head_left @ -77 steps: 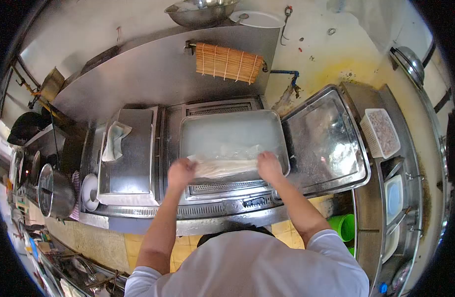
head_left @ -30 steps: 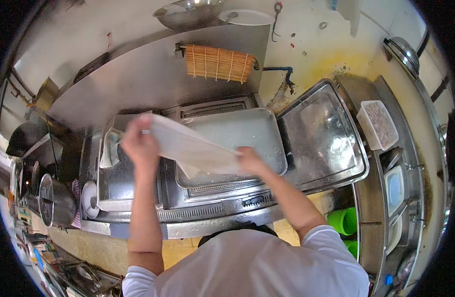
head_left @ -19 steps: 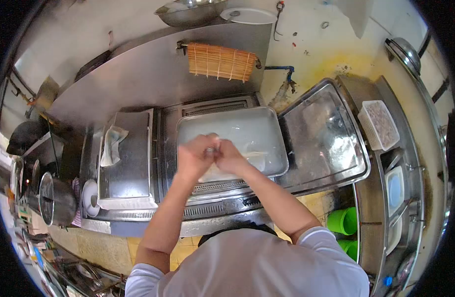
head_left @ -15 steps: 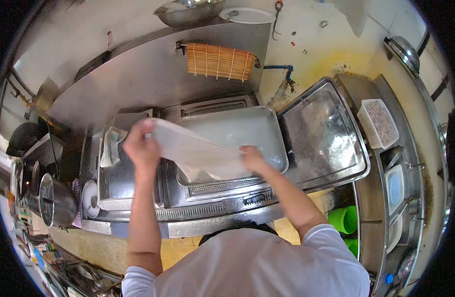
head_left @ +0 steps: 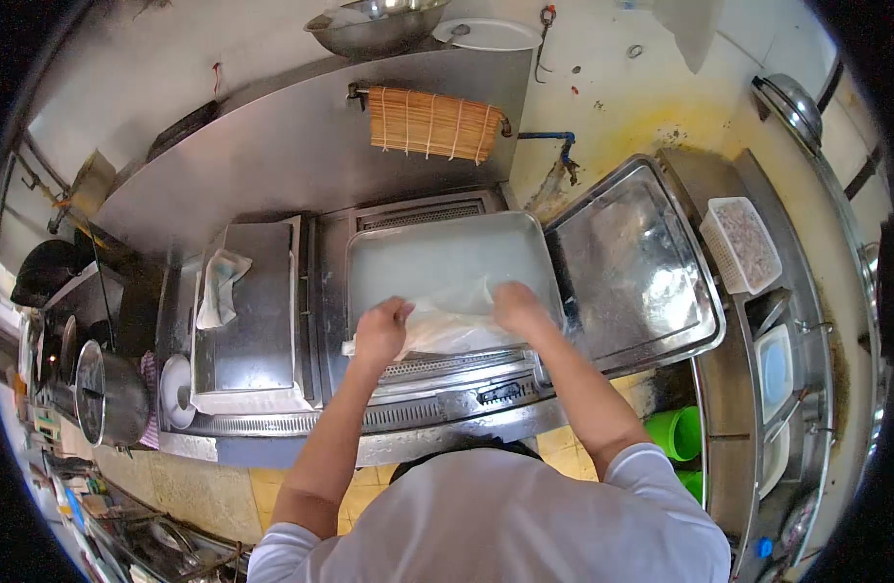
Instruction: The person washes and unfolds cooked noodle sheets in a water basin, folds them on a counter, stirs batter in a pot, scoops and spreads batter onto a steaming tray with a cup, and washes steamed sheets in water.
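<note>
A thin, whitish, crumpled sheet (head_left: 445, 330) lies along the near edge of a shallow metal tray (head_left: 356, 229); I cannot tell what it is made of. My left hand (head_left: 381, 333) pinches the sheet at its left part, fingers closed. At the tray's right side, my right hand (head_left: 521, 309) is closed on the sheet's other end, its fingertips partly hidden. Behind both hands, a smooth, pale, cloudy layer covers the tray's bottom. The tray rests over a steel counter unit with slotted grates (head_left: 457, 364).
A large empty-looking metal tray (head_left: 632, 262) leans at the right, beside a white basket (head_left: 741, 243). On the left, a white cloth (head_left: 219, 289) lies on a steel cover (head_left: 257, 340). A bamboo mat (head_left: 433, 123) hangs behind. A pot (head_left: 121, 398) stands far left, a green bucket (head_left: 674, 433) below right.
The sheet, held stretched in the air above the tray, has come down onto its near edge and bunched up. My left hand moved right and down; my right hand shifted slightly right.
</note>
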### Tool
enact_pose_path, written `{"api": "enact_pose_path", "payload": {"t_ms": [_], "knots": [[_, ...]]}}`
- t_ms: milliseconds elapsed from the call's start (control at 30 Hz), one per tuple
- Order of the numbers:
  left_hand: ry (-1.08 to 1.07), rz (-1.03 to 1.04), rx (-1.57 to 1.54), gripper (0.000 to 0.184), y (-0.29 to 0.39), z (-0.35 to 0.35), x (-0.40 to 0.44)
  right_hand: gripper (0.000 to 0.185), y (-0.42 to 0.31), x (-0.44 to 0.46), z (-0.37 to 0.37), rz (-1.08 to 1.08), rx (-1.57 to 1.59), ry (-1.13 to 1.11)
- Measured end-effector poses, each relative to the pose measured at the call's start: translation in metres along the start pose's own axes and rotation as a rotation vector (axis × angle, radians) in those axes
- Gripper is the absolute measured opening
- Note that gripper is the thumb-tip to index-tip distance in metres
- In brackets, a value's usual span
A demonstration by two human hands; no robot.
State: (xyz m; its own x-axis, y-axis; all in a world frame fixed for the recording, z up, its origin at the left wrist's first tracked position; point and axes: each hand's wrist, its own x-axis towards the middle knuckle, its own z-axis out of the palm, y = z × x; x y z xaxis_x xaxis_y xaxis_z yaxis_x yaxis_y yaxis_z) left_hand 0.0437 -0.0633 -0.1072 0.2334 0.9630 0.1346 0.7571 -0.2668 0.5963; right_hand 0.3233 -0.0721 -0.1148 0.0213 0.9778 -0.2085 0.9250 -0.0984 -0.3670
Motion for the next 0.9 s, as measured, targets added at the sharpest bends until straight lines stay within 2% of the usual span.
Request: {"api": "enact_pose_path", "payload": {"t_ms": [33,100,167,200,233,267,300,333,400,500,567,600,633,700,733,767,800,867,900], "knots": [[0.075,0.083,-0.08,0.015,0.027,-0.012,0.008,0.027,-0.023,0.001,-0.011,-0.153,0.087,0.119],[0.197,0.256,-0.208,0.019,0.066,-0.034,0.017,0.027,-0.076,0.0,-0.02,-0.392,0.816,0.27],[0.296,0.442,-0.307,0.025,0.091,-0.054,0.024,0.028,-0.101,-0.008,-0.032,-0.289,0.631,-0.004],[0.336,0.389,-0.308,0.033,0.089,-0.069,0.028,0.028,-0.105,-0.011,-0.034,-0.234,0.538,-0.138],[0.374,0.334,-0.309,0.041,0.078,-0.091,0.03,0.03,-0.079,-0.003,0.001,-0.274,0.472,0.04],[0.453,0.3,-0.435,0.038,0.069,-0.116,0.031,0.031,-0.04,0.01,0.039,-0.316,0.4,0.217],[0.63,0.238,-0.388,0.039,0.052,-0.132,0.035,0.032,-0.002,0.013,0.044,-0.174,0.447,0.135],[0.687,0.074,-0.327,0.04,0.053,-0.153,0.028,0.033,0.032,0.01,0.042,-0.033,0.491,0.05],[0.651,0.083,-0.244,0.035,0.021,-0.139,0.02,0.032,0.059,0.0,0.017,0.064,0.243,-0.011],[0.499,0.208,-0.205,0.035,0.007,-0.083,0.012,0.032,0.025,0.002,-0.003,-0.165,0.148,0.085],[0.346,0.292,-0.195,0.04,0.049,-0.049,0.003,0.031,-0.047,-0.006,-0.013,-0.473,0.544,0.332],[0.264,0.323,-0.209,0.041,0.075,-0.05,-0.002,0.029,-0.085,-0.017,-0.023,-0.451,0.729,0.192],[0.292,0.34,-0.201,0.041,0.081,-0.058,-0.002,0.027,-0.106,-0.025,-0.03,-0.426,0.911,0.051],[0.341,0.384,-0.181,0.042,0.088,-0.08,0.001,0.026,-0.083,-0.018,-0.008,-0.329,0.63,-0.003],[0.325,0.247,-0.378,0.039,0.081,-0.103,0.0,0.025,-0.062,-0.01,0.008,-0.283,0.485,-0.032],[0.486,0.269,-0.366,0.033,0.065,-0.117,0.005,0.024,-0.026,-0.003,0.03,-0.223,0.485,0.068],[0.497,0.099,-0.343,0.036,0.065,-0.137,0.003,0.024,0.011,0.003,0.043,-0.167,0.484,0.168],[0.536,0.105,-0.213,0.038,0.038,-0.127,0.002,0.026,0.046,0.009,0.033,-0.146,0.095,0.089],[0.488,0.135,-0.204,0.038,0.03,-0.112,0.0,0.027,0.038,0.01,0.028,-0.21,0.197,0.129]]}}
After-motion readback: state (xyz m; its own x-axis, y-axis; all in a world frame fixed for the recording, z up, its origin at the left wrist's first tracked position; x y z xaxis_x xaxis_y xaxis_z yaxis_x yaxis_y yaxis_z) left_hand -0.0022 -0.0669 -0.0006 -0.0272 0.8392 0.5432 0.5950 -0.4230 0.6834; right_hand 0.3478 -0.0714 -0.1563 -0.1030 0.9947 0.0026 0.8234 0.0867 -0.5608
